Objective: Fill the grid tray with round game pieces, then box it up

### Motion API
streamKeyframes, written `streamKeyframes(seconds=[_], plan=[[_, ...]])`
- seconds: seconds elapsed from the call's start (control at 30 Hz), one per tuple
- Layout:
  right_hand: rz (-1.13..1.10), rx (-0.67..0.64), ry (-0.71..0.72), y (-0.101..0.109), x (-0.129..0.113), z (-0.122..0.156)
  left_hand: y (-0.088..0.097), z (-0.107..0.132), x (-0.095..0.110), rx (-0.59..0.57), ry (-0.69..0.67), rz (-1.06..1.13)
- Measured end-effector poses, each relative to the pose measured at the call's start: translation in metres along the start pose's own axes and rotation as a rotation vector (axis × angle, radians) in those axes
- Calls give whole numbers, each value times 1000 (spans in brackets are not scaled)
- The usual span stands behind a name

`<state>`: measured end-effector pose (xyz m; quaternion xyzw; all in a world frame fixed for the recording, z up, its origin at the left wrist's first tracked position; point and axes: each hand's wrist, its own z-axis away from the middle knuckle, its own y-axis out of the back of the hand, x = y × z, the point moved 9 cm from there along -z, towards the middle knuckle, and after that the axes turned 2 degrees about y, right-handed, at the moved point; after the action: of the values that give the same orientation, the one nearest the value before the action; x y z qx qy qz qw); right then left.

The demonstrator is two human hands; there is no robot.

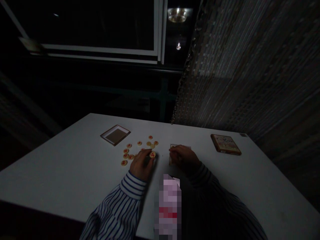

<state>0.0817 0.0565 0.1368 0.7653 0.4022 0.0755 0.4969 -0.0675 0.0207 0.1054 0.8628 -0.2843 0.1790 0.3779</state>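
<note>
Pinching one red-marked disc [152, 154]

Left hand [140, 165]: disc between thumb and fingertip, beside the loose discs [124, 163]. Likely light, stiff, smooth; take the rim. Right hand [184, 158]: fingers curled, can't tell if holding anything.

Indoors, exact kind unclear: white table [82, 173], bead curtain [225, 76], lit lamp [177, 15].

1. Round disc [152, 154]: pale, red character showing, held between thumb and fingers of the left hand [140, 166].
2. Loose discs [125, 156]: flat, mostly red-marked, nearer the surface's [82, 173] far edge.
3. Pale flat piece [189, 147]: mostly hidden, also towards that edge.
</note>
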Motion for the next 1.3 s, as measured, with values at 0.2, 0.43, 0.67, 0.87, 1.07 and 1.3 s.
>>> streamKeyframes(seconds=[0.2, 0.43, 0.67, 0.87, 1.07, 1.3], plan=[[-4, 34, -47, 7, 20, 14, -14, -7, 19, -82, -27, 66], [-139, 129, -145, 15, 41, 32, -25, -8, 29, -89, -31, 111], [-230, 208, -234, 12, 56, 46, -38, -13, 35, -149, -7, 166], [-308, 189, -274, 4, 59, 49, -50, -21, 49, -203, -1, 245], [-321, 230, -287, 3, 64, 51, -67, -16, 56, -258, -18, 307], [-318, 212, -319, -1, 68, 53, -77, -3, 50, -284, 7, 376]])
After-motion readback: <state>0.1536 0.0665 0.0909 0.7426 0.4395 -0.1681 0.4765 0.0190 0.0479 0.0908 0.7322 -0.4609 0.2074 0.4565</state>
